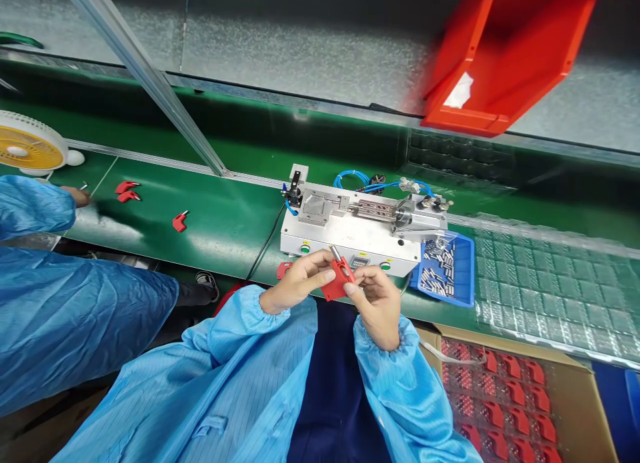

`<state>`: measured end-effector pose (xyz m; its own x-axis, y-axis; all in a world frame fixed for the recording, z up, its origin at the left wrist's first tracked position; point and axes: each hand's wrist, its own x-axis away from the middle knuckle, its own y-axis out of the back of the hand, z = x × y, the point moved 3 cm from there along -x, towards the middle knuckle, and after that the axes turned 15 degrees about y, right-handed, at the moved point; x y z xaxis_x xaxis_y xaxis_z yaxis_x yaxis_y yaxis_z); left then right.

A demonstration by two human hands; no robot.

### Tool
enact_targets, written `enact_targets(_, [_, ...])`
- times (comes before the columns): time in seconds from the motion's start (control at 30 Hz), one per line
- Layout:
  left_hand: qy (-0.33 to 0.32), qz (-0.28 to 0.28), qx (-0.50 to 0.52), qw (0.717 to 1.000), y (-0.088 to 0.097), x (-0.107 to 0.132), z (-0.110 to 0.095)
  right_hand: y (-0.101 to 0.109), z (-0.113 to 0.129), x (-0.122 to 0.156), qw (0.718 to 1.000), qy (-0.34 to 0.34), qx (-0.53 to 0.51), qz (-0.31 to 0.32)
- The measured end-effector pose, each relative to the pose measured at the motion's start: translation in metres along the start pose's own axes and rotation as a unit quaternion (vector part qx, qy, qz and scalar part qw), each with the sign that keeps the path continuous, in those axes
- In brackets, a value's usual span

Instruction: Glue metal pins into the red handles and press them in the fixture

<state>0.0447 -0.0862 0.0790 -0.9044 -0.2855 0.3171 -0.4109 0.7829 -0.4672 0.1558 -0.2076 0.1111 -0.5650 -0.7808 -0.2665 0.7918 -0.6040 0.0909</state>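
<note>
My left hand (299,281) and my right hand (377,305) meet in front of me, both pinching a small red plastic part (336,281). A short metal pin (334,253) sticks up from the top of that part. Both hands are closed on it, in blue sleeves. Just behind them stands a white metal press fixture (357,226) with blue air hoses. Another red part (283,270) lies by my left hand at the fixture's front.
A blue tray (465,276) of metal pins sits right of the fixture. A cardboard box (575,383) of red parts is lower right, clear blister trays (555,276) beyond. A co-worker's hand (77,196) at left reaches near red parts (127,191) on the green belt. Red bin (505,56) hangs overhead.
</note>
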Motion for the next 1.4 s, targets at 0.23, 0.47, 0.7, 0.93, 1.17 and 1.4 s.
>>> enact_targets(0.23, [0.011, -0.004, -0.005, 1.0, 0.001, -0.001, 0.0, -0.002, -0.002, -0.003, 1.0, 0.013, -0.003, -0.007])
enact_targets(0.47, [0.006, -0.029, 0.005, 1.0, 0.004, 0.0, 0.003, -0.004, -0.005, -0.006, 1.0, 0.013, 0.006, 0.006])
enact_targets(0.7, [-0.006, -0.028, 0.014, 1.0, 0.01, 0.002, 0.003, -0.006, -0.011, -0.007, 0.999, -0.012, 0.005, 0.036])
enact_targets(0.93, [-0.018, -0.019, 0.009, 1.0, 0.015, 0.002, 0.004, -0.007, -0.013, -0.007, 0.999, -0.015, -0.006, 0.049])
enact_targets(1.17, [-0.026, -0.018, 0.013, 0.999, 0.015, 0.001, 0.001, -0.009, -0.018, -0.008, 0.997, -0.032, -0.028, 0.067])
enact_targets(1.4, [-0.007, -0.031, -0.013, 0.999, 0.018, 0.004, 0.002, -0.013, -0.024, -0.006, 0.994, -0.049, -0.048, 0.087])
